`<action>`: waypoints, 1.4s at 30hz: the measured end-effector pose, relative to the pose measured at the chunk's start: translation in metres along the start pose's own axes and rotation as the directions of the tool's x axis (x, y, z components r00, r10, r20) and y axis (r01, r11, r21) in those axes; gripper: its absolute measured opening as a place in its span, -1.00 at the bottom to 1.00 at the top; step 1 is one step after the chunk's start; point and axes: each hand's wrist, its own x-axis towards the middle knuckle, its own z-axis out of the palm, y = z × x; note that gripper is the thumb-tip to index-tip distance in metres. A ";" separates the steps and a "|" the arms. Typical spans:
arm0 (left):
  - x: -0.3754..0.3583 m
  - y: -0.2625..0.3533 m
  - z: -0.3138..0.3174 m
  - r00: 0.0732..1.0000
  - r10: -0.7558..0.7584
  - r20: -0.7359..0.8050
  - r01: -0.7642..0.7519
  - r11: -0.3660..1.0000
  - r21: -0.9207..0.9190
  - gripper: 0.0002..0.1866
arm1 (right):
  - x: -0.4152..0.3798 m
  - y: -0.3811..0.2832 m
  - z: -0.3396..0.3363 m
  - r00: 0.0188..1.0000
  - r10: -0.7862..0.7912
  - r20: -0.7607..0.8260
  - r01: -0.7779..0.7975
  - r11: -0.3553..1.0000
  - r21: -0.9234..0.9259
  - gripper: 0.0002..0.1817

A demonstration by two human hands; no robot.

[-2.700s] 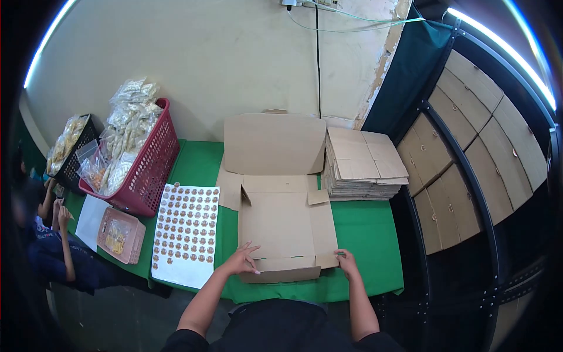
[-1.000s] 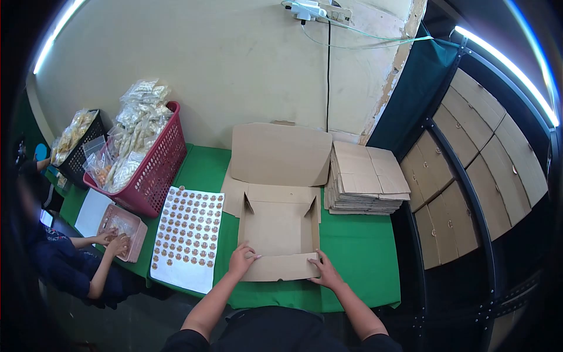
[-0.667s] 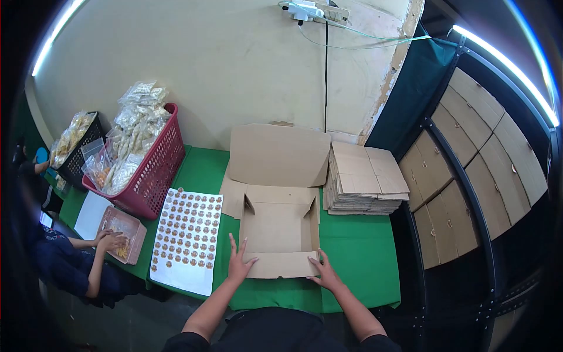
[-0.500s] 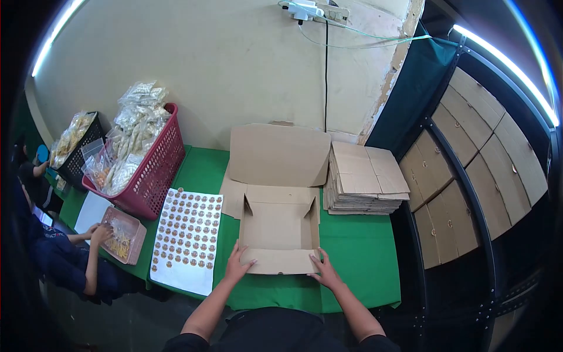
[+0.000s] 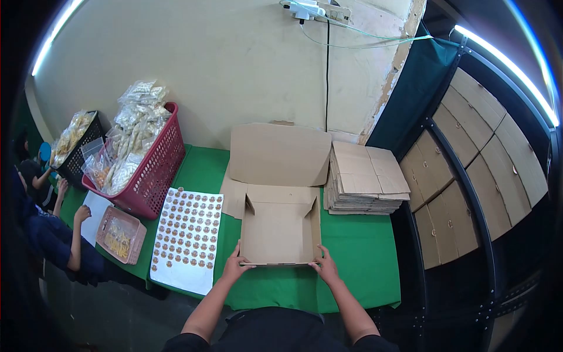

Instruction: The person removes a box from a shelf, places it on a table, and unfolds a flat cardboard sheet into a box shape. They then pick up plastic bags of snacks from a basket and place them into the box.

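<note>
A brown cardboard box (image 5: 278, 232) lies on the green table in front of me, its lid raised at the back and a side flap spread to the left. My left hand (image 5: 236, 268) grips the front left corner, thumb along the front edge. At the front right corner, my right hand (image 5: 326, 267) holds the same edge between thumb and fingers. The front wall now stands between my hands, and the inside of the box holds nothing. Some of my fingertips are hidden behind the cardboard.
Flattened cardboard boxes (image 5: 366, 182) are stacked at right. A sticker sheet (image 5: 186, 240) lies at left, near a pink tray (image 5: 122, 234) of small packets and a red basket (image 5: 155, 167) full of bagged goods. Another person's arm (image 5: 76, 240) is beside the tray.
The front flap, which showed as a broad panel between my hands, has been folded up and inward. My hands stay at the front corners. The other person's hand has left the pink tray.
</note>
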 end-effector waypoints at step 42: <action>-0.112 0.011 -0.008 0.985 -0.062 -0.159 0.083 0.989 0.126 -0.03 | -0.112 -0.035 0.017 0.998 0.055 0.013 -0.056 0.988 0.142 -0.36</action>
